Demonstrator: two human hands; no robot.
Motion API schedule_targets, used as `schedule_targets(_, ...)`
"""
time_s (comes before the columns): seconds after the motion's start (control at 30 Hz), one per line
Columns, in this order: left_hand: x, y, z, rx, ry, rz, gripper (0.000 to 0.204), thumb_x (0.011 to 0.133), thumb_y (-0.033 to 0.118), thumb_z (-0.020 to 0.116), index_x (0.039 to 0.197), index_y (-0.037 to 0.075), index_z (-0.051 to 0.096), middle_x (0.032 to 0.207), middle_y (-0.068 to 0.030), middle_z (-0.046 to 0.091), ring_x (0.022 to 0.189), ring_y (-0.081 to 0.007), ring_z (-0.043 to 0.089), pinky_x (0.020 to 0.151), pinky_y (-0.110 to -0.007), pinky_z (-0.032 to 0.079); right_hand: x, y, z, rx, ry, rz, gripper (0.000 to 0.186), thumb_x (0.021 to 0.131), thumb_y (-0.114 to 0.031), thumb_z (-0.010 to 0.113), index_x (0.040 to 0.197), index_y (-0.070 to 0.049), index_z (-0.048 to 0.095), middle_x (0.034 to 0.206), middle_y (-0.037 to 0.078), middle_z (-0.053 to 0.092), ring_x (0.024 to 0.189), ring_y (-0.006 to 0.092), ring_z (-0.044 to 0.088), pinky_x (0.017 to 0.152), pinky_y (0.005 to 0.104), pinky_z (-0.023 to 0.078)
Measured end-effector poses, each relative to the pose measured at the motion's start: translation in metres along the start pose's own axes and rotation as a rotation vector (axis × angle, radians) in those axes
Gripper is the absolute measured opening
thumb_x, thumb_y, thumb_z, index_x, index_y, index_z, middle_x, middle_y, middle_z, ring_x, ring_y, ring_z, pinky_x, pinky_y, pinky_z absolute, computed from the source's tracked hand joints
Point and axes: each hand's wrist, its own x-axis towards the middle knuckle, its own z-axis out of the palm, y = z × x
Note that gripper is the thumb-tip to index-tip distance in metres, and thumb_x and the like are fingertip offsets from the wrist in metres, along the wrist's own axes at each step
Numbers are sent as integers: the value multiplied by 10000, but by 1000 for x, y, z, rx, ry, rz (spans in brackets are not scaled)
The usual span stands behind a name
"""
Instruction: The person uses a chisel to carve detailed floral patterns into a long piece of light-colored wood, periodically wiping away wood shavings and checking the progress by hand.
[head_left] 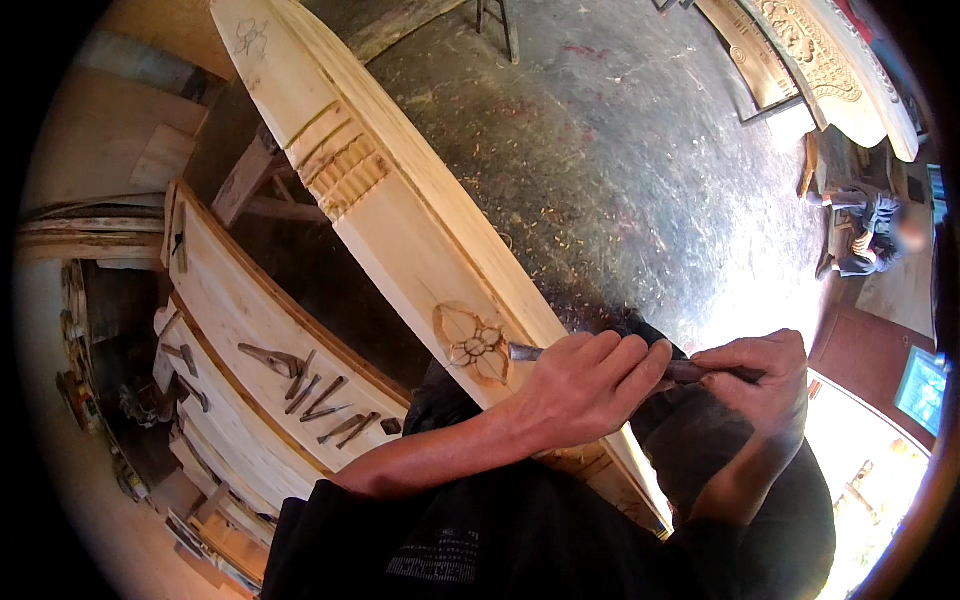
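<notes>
A long pale wooden beam slants across the view from the upper left to below my arms. A flower is partly carved into its face, with dark pencilled lines at the centre. My left hand wraps round the shank of a chisel, whose metal tip lies at the flower's right edge. The chisel's dark handle end is in the closed fingers of my right hand. Whether the tip touches the wood I cannot tell. Further up the beam is a carved band of ridges, and a pencilled flower beyond it.
On the left, several loose chisels and a wooden mallet lie on pale boards. Wood shavings dot the grey floor. Carved panels stand at the upper right, and another person sits at the far right.
</notes>
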Motion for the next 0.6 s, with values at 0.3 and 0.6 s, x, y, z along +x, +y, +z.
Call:
schedule_targets(0.3, 2, -1, 1, -61, 0, -23, 456, 904, 247, 848, 1276, 26, 704, 836, -21, 564, 658, -152, 586, 515, -306, 456, 0, -4, -2, 69, -29, 61, 214, 835, -32, 797, 1041, 3, 846, 812, 120, 815, 670, 160, 781, 612, 252, 588)
schedule_targets(0.6, 6, -1, -1, -120, 21, -53, 475, 893, 180, 861, 1304, 14, 689, 839, -37, 581, 659, -167, 597, 520, -322, 473, 11, -5, -8, 97, -50, 26, 214, 830, -15, 795, 1036, -4, 851, 783, 118, 805, 657, 140, 759, 616, 245, 577)
